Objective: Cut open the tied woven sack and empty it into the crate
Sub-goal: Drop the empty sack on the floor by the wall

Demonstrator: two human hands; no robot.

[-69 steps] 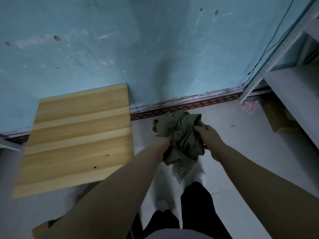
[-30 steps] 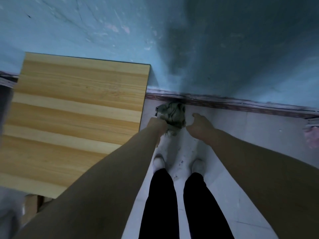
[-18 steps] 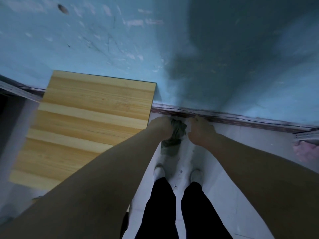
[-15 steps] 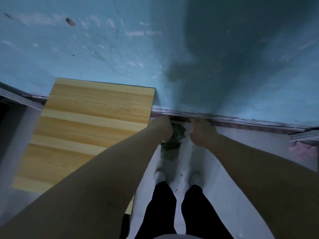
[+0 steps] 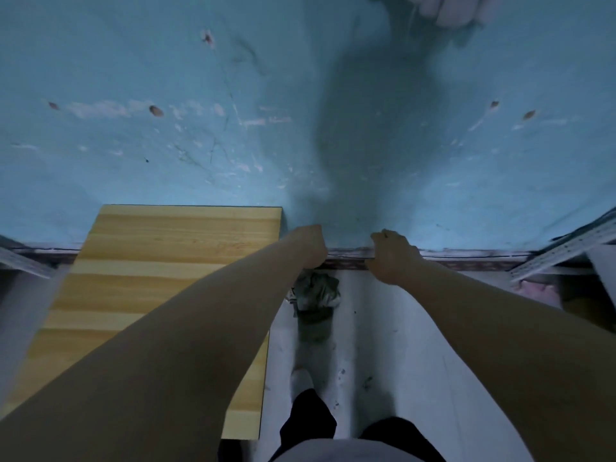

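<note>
Both bare arms reach straight out and down toward the foot of the blue wall (image 5: 200, 95). The left hand (image 5: 308, 246) is curled into a fist, knuckles up, and a crumpled bundle of greyish-green cloth (image 5: 316, 290) hangs just under it; the top of the bundle disappears beneath the fist, so it seems to be held there, though the fingers themselves are hidden. The right hand (image 5: 393, 256) is off to the side of the bundle, apart from it, fingers bent downward; whether it holds anything cannot be told from here. The bundle dangles above the pale floor (image 5: 383, 328), close to the dark skirting strip (image 5: 466, 261) where wall meets floor. A wooden tabletop (image 5: 150, 278) sits just beside it on the left, partly under the left forearm. Below, dark trouser legs (image 5: 310, 418) and a white shoe (image 5: 301, 381) stand on the floor.
</note>
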